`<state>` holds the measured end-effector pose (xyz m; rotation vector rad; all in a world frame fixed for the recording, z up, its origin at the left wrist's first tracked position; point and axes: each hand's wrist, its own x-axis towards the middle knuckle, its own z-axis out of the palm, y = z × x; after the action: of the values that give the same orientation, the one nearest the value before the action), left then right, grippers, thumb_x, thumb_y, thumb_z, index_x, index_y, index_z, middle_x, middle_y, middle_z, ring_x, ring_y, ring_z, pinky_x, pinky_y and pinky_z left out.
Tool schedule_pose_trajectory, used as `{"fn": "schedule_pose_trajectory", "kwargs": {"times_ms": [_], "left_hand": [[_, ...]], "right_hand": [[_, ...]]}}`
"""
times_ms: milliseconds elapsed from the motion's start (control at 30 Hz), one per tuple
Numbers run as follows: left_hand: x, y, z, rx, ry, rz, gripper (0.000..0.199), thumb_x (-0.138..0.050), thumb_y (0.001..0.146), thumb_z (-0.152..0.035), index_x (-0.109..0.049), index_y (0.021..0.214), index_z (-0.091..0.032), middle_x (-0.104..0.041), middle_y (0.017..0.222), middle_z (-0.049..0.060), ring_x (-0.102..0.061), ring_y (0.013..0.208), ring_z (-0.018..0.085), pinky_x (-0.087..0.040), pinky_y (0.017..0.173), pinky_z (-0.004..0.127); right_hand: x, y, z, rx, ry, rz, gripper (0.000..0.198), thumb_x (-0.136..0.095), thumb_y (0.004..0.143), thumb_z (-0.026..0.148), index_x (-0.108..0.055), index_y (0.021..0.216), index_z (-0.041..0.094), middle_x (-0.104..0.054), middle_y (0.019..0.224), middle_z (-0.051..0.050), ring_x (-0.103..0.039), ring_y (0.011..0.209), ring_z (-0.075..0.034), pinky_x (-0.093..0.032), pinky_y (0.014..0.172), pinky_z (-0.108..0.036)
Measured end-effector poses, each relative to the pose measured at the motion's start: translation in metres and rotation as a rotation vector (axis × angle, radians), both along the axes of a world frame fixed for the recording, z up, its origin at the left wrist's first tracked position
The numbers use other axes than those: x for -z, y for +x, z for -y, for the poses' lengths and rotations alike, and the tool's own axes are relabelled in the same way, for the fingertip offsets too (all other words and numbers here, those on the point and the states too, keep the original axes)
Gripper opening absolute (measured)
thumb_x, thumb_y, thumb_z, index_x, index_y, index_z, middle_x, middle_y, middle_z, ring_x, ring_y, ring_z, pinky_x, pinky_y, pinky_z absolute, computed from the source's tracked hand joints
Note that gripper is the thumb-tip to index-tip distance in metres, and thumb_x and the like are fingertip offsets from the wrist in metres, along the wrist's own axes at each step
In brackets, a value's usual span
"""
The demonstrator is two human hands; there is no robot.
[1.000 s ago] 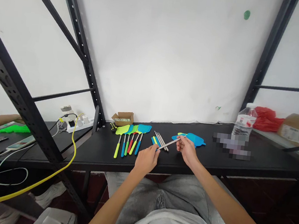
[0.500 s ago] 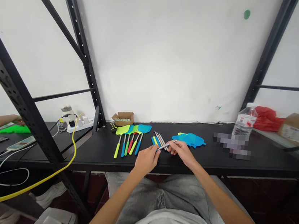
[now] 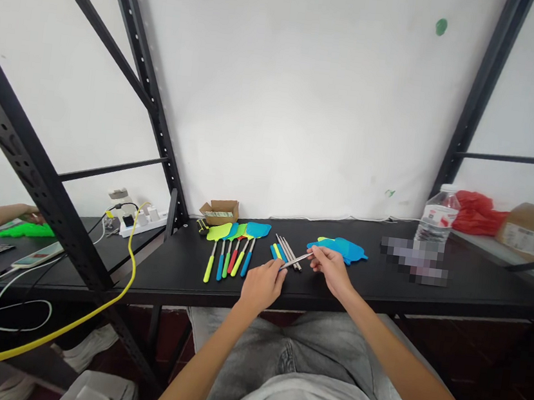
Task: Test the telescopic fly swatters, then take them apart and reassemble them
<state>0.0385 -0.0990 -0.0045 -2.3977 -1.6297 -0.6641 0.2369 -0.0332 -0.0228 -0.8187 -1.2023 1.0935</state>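
A thin metal rod (image 3: 296, 262) runs between my hands, tilted up to the right. My left hand (image 3: 261, 284) is closed around its lower end, where a bit of blue handle shows; most of that handle is hidden by the fingers. The far end of the rod is pinched in the fingers of my right hand (image 3: 329, 267). Just beyond the rod lie blue and yellow handles (image 3: 279, 252) and several loose metal rods (image 3: 289, 247). Blue fly swatter heads (image 3: 339, 249), with a yellow-green one partly underneath, lie beyond my right hand.
Several fly swatters (image 3: 236, 248) lie side by side at left, before a small cardboard box (image 3: 219, 211). A water bottle (image 3: 437, 216) stands at right. A yellow cable (image 3: 131, 255) hangs past the black rack post (image 3: 37, 165). Another person's hand (image 3: 31, 215) is at far left.
My right hand has shifted slightly right and up along the rod, so more of the rod shows between my hands. My left hand has stayed in place.
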Motion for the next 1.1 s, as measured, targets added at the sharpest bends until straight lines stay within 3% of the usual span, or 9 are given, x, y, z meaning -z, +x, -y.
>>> {"fn": "schedule_pose_trajectory", "kwargs": {"times_ms": [267, 533, 733, 833, 933, 1100], "left_hand": [[-0.001, 0.000, 0.002, -0.014, 0.013, -0.005, 0.035, -0.029, 0.099, -0.043, -0.051, 0.122, -0.029, -0.067, 0.106, 0.004, -0.065, 0.087, 0.019, -0.042, 0.066, 0.025], [-0.002, 0.001, 0.003, -0.032, 0.017, -0.029, 0.037, -0.028, 0.099, -0.046, -0.055, 0.118, -0.028, -0.067, 0.101, 0.005, -0.065, 0.084, 0.019, -0.039, 0.063, 0.026], [-0.001, 0.001, 0.003, -0.004, 0.011, -0.041, 0.038, -0.026, 0.100, -0.045, -0.057, 0.112, -0.028, -0.066, 0.100, 0.004, -0.065, 0.085, 0.019, -0.039, 0.063, 0.026], [0.000, 0.001, 0.002, -0.003, 0.010, -0.048, 0.037, -0.026, 0.100, -0.044, -0.059, 0.108, -0.027, -0.065, 0.099, 0.004, -0.064, 0.086, 0.019, -0.039, 0.064, 0.026], [0.001, 0.001, 0.002, -0.015, 0.011, -0.056, 0.037, -0.026, 0.100, -0.043, -0.059, 0.106, -0.027, -0.065, 0.098, 0.004, -0.064, 0.085, 0.019, -0.040, 0.064, 0.026], [0.003, 0.000, 0.000, -0.010, 0.024, -0.069, 0.037, -0.026, 0.100, -0.044, -0.058, 0.103, -0.027, -0.064, 0.096, 0.003, -0.064, 0.083, 0.019, -0.039, 0.061, 0.026]], "right_hand": [[-0.002, 0.001, 0.004, -0.064, 0.030, 0.104, 0.040, -0.067, 0.076, 0.055, -0.074, 0.083, 0.017, -0.068, 0.076, -0.006, -0.055, 0.059, -0.012, -0.041, 0.052, -0.024], [-0.003, 0.002, 0.004, -0.133, 0.079, 0.210, 0.041, -0.063, 0.079, 0.056, -0.074, 0.084, 0.017, -0.070, 0.077, -0.007, -0.055, 0.060, -0.014, -0.042, 0.055, -0.026], [-0.005, -0.003, 0.010, -0.185, 0.211, 0.475, 0.034, -0.059, 0.083, 0.049, -0.075, 0.081, 0.020, -0.069, 0.072, -0.005, -0.057, 0.061, -0.017, -0.044, 0.059, -0.029], [-0.008, -0.006, 0.012, -0.077, 0.284, 0.530, 0.033, -0.055, 0.086, 0.048, -0.074, 0.083, 0.022, -0.069, 0.073, -0.004, -0.060, 0.065, -0.020, -0.046, 0.063, -0.031], [-0.010, 0.001, 0.008, 0.161, 0.343, 0.615, 0.032, -0.050, 0.089, 0.045, -0.074, 0.090, 0.024, -0.072, 0.090, -0.006, -0.063, 0.085, -0.026, -0.048, 0.080, -0.038], [-0.008, 0.035, -0.005, 0.602, 0.392, 1.071, 0.039, -0.042, 0.092, 0.038, -0.067, 0.118, 0.021, -0.060, 0.127, -0.012, -0.047, 0.121, -0.033, -0.034, 0.104, -0.046]]}}
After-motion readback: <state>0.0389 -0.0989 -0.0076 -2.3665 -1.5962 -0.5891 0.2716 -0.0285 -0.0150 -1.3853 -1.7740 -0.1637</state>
